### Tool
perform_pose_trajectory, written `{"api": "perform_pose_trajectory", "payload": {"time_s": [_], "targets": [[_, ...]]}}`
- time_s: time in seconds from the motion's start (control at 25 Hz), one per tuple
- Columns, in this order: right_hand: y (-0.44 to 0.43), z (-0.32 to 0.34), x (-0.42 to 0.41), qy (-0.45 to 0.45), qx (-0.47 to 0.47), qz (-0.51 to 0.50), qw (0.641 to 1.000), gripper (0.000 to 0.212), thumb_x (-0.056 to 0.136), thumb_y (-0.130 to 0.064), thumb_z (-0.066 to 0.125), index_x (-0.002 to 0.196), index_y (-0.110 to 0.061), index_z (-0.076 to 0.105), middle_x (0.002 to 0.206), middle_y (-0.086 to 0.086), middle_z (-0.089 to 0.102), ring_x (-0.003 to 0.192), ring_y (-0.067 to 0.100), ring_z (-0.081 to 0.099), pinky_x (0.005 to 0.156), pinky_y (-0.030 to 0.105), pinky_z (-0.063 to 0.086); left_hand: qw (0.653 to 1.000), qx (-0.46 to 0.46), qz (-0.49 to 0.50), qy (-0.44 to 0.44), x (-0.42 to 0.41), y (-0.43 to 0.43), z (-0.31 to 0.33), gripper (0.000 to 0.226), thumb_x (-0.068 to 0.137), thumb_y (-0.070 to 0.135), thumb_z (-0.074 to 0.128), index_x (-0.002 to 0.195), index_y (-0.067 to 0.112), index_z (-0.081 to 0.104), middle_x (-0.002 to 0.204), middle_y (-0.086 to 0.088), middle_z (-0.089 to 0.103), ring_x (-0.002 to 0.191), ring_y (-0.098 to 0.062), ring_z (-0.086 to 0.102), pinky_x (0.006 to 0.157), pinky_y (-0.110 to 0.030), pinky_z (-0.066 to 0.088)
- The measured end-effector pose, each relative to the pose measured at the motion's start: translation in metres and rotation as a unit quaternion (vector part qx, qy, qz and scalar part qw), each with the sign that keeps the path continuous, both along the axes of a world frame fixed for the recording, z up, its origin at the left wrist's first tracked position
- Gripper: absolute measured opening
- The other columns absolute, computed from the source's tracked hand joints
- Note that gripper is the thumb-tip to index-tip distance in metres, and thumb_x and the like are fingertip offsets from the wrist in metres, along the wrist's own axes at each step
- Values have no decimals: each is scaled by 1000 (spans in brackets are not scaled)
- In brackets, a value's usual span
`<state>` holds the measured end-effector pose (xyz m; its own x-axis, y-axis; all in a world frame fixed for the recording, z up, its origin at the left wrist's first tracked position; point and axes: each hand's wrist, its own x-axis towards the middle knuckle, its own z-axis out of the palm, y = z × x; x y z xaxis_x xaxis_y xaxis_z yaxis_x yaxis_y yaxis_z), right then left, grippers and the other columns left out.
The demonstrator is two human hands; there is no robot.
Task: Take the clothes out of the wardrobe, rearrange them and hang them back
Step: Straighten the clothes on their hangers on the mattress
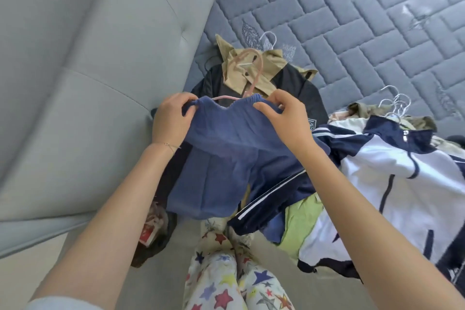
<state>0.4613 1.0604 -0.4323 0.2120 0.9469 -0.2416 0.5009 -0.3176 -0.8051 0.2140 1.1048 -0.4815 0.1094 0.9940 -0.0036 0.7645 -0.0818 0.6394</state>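
A blue garment with an elastic waistband (221, 158) hangs from a pink hanger (254, 70) held up over the bed edge. My left hand (171, 118) grips the left end of the waistband. My right hand (284, 118) pinches the right end where the hanger arm runs under the fabric. Behind them lie a tan shirt (241, 70) on a black jacket (299, 88).
A white and navy track jacket (392, 173) tops a heap of clothes at the right, with a lime green garment (299, 224) under it and several white wire hangers (395, 103). A grey padded headboard (88, 70) fills the left. The quilted grey mattress (364, 20) stretches beyond.
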Motion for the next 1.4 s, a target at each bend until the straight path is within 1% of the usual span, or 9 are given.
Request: {"api": "perform_pose_trajectory", "payload": {"time_s": [0.16,0.24,0.32,0.44,0.64,0.84,1.04,1.2,1.4], "targets": [[-41,77,-12,25,30,-29,999,35,86,-32,70,72,-8,49,72,19,49,60,10,35,57,24,31,997,47,-58,5,-11,-14,84,11,88,12,62,96,10,69,97,-8,69,92,-28,59,81,-29,41],[-62,106,-21,37,44,-49,997,36,86,-31,70,70,-8,48,67,14,47,61,10,35,58,24,32,993,70,-98,9,-19,-27,118,11,88,14,64,97,10,69,96,-8,69,91,-28,59,83,-30,42],[-85,133,-31,52,57,-70,995,36,86,-30,70,66,-12,46,62,1,43,60,9,36,58,24,32,989,98,-114,-4,-30,-44,150,11,89,17,64,97,13,69,96,-5,68,91,-24,59,84,-27,41],[-118,159,-45,49,84,-91,991,32,86,-30,70,70,-11,50,66,2,48,61,10,40,59,26,35,982,141,-120,-35,-45,-68,187,7,89,18,65,92,16,71,92,0,69,88,-17,58,82,-18,39],[-181,199,-72,42,129,-159,978,25,85,-26,72,76,-7,58,70,-1,55,62,9,46,60,23,40,968,181,-172,-35,-59,-104,242,10,91,20,61,91,14,70,91,-2,67,89,-23,59,82,-38,48],[-243,243,-90,63,158,-215,962,19,84,-19,73,72,-13,60,68,-9,58,64,8,52,61,19,43,946,227,-230,-42,-62,-133,291,10,91,20,61,92,14,69,91,-2,67,88,-23,59,81,-37,47],[-296,283,-81,71,202,-250,944,20,84,-15,74,70,-14,60,65,-7,57,63,3,52,62,14,41,930,255,-258,-57,-45,-159,332,12,93,22,59,92,14,69,91,-1,67,89,-22,58,83,-39,46],[-337,309,-55,76,219,-288,929,22,83,-16,75,68,-19,60,64,-12,57,65,2,54,63,12,42,913,290,-277,-75,-13,-178,365,14,94,23,58,94,14,68,92,-2,67,89,-23,57,84,-41,45],[-385,341,1,37,258,-342,903,21,81,-20,76,72,-14,58,68,-7,57,66,6,53,64,17,43,899,296,-304,-112,61,-210,394,16,94,26,58,95,14,68,94,-2,67,91,-21,58,83,-36,45]]}}
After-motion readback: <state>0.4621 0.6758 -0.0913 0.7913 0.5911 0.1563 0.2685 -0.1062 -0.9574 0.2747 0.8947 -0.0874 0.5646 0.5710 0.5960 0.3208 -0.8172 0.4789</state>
